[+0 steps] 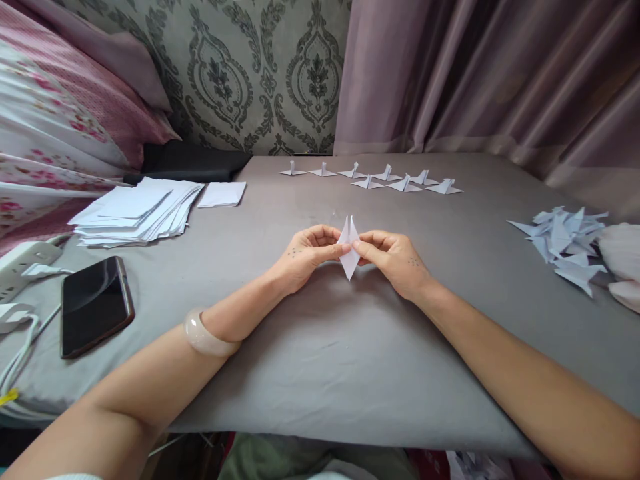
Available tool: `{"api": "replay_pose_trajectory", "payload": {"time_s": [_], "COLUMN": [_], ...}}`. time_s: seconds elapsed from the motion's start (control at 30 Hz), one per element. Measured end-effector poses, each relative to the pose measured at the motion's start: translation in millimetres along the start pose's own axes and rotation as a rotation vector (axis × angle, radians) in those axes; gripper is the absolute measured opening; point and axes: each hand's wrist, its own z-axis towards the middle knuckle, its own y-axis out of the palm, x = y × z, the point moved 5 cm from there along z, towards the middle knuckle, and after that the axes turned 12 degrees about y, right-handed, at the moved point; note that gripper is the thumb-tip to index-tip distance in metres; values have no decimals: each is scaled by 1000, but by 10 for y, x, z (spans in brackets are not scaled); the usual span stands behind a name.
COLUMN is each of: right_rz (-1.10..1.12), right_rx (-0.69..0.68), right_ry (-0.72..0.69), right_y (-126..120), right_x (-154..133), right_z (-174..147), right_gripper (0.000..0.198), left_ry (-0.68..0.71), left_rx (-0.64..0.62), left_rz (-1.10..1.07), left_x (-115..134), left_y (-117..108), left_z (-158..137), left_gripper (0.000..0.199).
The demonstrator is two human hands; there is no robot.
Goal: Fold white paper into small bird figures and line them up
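Between my two hands is a small white folded paper (pixel 349 265), a narrow diamond with two points standing up at its far end. My left hand (pixel 313 252) pinches its left edge, thumb on top and fingers behind. On the other edge, my right hand (pixel 393 257) pinches it the same way, and the two thumbs almost meet at its middle. Both hands are held just over the grey cloth-covered table (pixel 300 373). Fingertips behind the paper are partly hidden.
Folded paper birds (pixel 404 183) stand in rows at the back. Left are a stack of white paper sheets (pixel 135 213), a smaller paper pile (pixel 223 194), a phone (pixel 95 307) and a power strip (pixel 25 267). A heap of folded paper pieces (pixel 567 237) lies right.
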Motion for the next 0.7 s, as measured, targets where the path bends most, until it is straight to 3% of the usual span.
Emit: {"api": "replay_pose_trajectory", "payload": {"time_s": [0.27, 0.4, 0.7], "right_rz": [0, 34, 73], "right_rx": [10, -50, -31], "right_ry": [3, 6, 20], "right_y": [-22, 1, -7], "right_x": [44, 68, 103], "right_z": [24, 34, 41], "right_gripper": [26, 26, 23], "left_ry": [20, 20, -113], "left_rx": [45, 84, 76], "left_rz": [32, 14, -4], "left_x": [-24, -24, -90], "left_y": [-42, -46, -35], "left_z": [18, 8, 3], "left_gripper": [24, 23, 27]}}
